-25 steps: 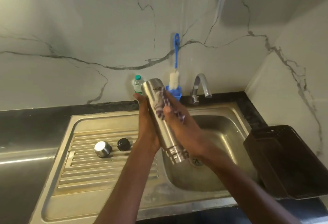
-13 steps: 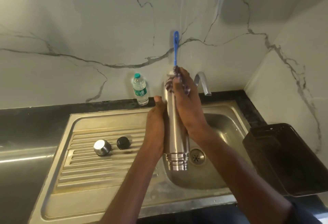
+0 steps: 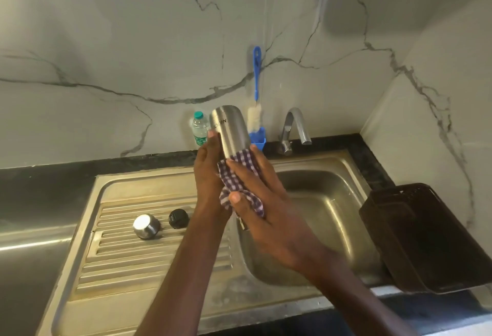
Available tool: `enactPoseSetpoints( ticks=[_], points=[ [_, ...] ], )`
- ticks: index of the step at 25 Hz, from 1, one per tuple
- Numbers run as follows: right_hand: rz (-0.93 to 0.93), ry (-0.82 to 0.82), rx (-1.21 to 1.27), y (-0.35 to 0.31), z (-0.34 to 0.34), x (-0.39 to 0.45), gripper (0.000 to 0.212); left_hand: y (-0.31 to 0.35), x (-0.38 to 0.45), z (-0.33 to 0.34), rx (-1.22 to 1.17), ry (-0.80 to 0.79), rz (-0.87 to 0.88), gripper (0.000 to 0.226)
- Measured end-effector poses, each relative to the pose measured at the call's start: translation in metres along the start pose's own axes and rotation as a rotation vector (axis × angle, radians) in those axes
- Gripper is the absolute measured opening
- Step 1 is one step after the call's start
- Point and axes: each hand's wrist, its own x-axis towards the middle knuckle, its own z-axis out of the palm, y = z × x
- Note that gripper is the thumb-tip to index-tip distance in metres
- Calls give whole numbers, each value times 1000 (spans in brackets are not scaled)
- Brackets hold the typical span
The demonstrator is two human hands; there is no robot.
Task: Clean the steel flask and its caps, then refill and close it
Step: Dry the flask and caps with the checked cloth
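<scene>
Steel flask (image 3: 231,133) is up over the left edge of the sink basin (image 3: 314,218), held bottom-end up and tilted toward the wall; printed lettering on its side reads upside down from my feed.

Left hand (image 3: 210,173) sits on the flask's left side, grip curled round the body, one fingertip showing against the steel just below the lettering.

Right hand (image 3: 263,202) covers the lower part of the flask with a purple-and-white checked cloth (image 3: 239,184). Its grip is wrapped round cloth and flask together, thumb lying across the front of the cloth, fingers laid over the top edge. The flask's mouth end is hidden behind this hand and the cloth; I cannot tell its condition.

On the ribbed drainboard (image 3: 127,255), left of the forearms:
- steel cap (image 3: 146,226), dome up
- black inner cap (image 3: 177,218), just beside it to the right, apart from it

Against the marble wall (image 3: 106,42), behind the flask:
- small plastic water bottle (image 3: 200,130) with a green lid, partly hidden by the flask
- blue-handled bottle brush (image 3: 256,88) standing bristles-down in a blue holder (image 3: 258,140)

Steel tap (image 3: 294,128) stands at the basin's rear, spout pointing right. I see no water at the spout.

Dark plastic tray (image 3: 426,237) rests on the black table (image 3: 48,189) at the sink's right, overhanging the basin edge.
</scene>
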Motion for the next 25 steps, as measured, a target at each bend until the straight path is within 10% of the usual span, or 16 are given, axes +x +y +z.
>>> enactPoseSetpoints(
  ticks=[4, 8, 19, 25],
  points=[
    [117, 217, 162, -7, -19, 64, 58, -11, -14, 13, 106, -1, 7, 36],
    [458, 205, 741, -10, -40, 79, 48, -9, -24, 21, 163, 24, -21, 55],
    [22, 61, -83, -8, 8, 8, 61, 0, -7, -1, 164, 116, 99, 44],
    [254, 305, 477, -14, -24, 80, 57, -2, -29, 16, 125, -26, -29, 51]
  ],
)
